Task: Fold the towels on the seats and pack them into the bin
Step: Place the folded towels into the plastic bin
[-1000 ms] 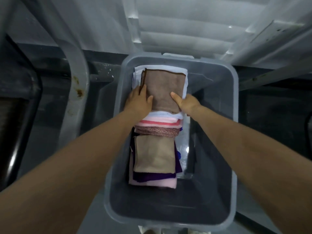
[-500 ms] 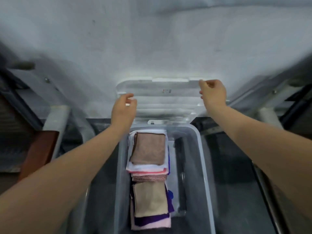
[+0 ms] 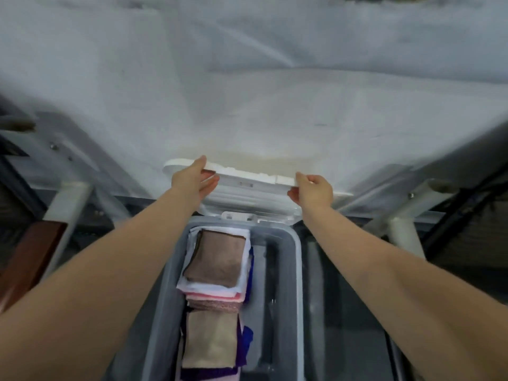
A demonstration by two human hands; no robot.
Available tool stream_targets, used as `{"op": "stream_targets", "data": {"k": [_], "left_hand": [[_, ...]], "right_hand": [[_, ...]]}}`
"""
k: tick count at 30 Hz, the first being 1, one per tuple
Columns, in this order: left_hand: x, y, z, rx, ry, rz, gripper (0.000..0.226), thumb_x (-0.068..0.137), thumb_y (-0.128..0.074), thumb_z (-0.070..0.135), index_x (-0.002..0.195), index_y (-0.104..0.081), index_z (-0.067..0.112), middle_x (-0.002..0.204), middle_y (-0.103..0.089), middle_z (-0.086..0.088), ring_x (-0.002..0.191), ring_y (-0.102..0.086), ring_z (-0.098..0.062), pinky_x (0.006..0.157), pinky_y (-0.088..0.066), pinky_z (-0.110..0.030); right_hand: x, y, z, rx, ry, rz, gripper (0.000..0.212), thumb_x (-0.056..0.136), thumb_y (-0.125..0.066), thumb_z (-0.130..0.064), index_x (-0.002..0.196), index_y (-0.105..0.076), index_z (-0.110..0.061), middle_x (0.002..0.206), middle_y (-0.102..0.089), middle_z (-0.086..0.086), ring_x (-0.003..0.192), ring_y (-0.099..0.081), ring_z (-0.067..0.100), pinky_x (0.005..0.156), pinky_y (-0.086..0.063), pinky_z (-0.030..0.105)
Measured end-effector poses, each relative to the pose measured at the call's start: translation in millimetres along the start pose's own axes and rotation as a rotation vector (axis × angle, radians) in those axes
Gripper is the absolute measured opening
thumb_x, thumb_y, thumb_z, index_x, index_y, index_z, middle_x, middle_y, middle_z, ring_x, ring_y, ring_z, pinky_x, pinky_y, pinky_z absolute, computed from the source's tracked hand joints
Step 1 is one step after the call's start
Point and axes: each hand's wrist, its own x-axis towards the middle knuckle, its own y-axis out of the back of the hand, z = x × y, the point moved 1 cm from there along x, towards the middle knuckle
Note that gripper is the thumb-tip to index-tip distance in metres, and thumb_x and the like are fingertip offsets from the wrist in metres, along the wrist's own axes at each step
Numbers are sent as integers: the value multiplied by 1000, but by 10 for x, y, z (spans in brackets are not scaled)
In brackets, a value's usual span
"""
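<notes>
- White plastic is what both hands have hold of: a lid lying at the near edge of the cloth-covered worktop, centre of the frame, just above the bin.
- Left of centre, the left hand grasps the lid's left end, fingers over the top edge and thumb beneath.
- Below it, in the lower centre, the grey bin stands open; folded towels sit along its left side in two stacks, a brown towel topping the far stack and a beige towel topping the near one; the bin's right half shows bare floor.
- Right of centre, the right hand pinches the lid's right end, fingers curled round the rim.
- Judged from this, folding and packing look finished, and closing the bin is the step in hand; no towels show on any seat.
- Next move, probably: lift the lid clear of the worktop, draw it toward the body, level it over the bin's rim, and press the corners down evenly.
</notes>
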Motion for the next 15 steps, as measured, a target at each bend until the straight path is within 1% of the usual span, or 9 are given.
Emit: {"op": "stream_targets", "data": {"k": [3,5,6,7,9,11,12,13,15], "left_hand": [[-151,-49,-15,-99,40,35,11,92,-63,15,92,-56,7,75,-67,-8,74,-64,-17,51,-55,-21],[-278,-62,-29,-85,87,30,10,91,-62,11,93,-54,5,82,-64,-11,74,-62,-19,49,-56,-22],[-362,-79,-40,-68,120,20,10,91,-62,12,91,-54,5,86,-62,-12,74,-62,-19,48,-56,-22],[-463,-97,-55,-50,149,14,12,92,-62,15,90,-54,7,88,-61,-13,74,-61,-20,46,-55,-22],[-660,-123,-69,-45,176,30,18,92,-63,24,97,-53,9,87,-59,-11,70,-60,-20,40,-50,-18],[-834,-124,-73,-46,159,70,22,93,-62,26,102,-51,9,83,-57,-10,66,-57,-19,36,-45,-15],[-929,-106,-83,-49,151,84,20,93,-60,25,100,-52,9,82,-56,-10,66,-57,-19,36,-44,-14],[-1006,-84,-101,-54,147,89,17,94,-60,23,97,-52,8,81,-56,-10,66,-57,-19,36,-44,-14],[-1211,-4,-146,-77,146,93,16,94,-59,22,93,-52,7,81,-56,-10,65,-56,-19,36,-44,-15]], "right_hand": [[-125,113,115,137,-55,38,6,90,-63,-16,88,-60,-11,83,-62,8,59,-61,14,76,-58,30],[-209,214,157,172,-51,81,12,89,-62,-12,79,-58,-16,80,-60,2,62,-61,14,74,-57,28],[-244,282,159,191,-44,92,15,89,-62,-10,77,-57,-17,79,-59,0,62,-60,13,75,-57,29],[-279,359,156,209,-33,92,13,89,-61,-8,79,-57,-16,81,-59,0,63,-59,12,76,-57,29],[-362,497,80,235,-22,55,7,90,-62,-6,94,-58,-11,93,-58,3,69,-59,10,73,-58,26],[-430,614,10,283,-33,14,27,90,-63,-5,115,-55,-7,108,-54,7,76,-60,12,64,-58,20],[-478,675,-17,307,-47,-1,40,89,-65,-5,126,-50,-7,115,-52,9,82,-61,15,64,-58,20],[-502,717,8,329,-64,-11,54,88,-66,-4,136,-44,-9,121,-50,11,91,-61,19,67,-58,22],[-627,823,46,336,-98,-45,73,85,-70,-7,147,-31,-15,128,-50,13,107,-60,27,80,-57,32]]}}
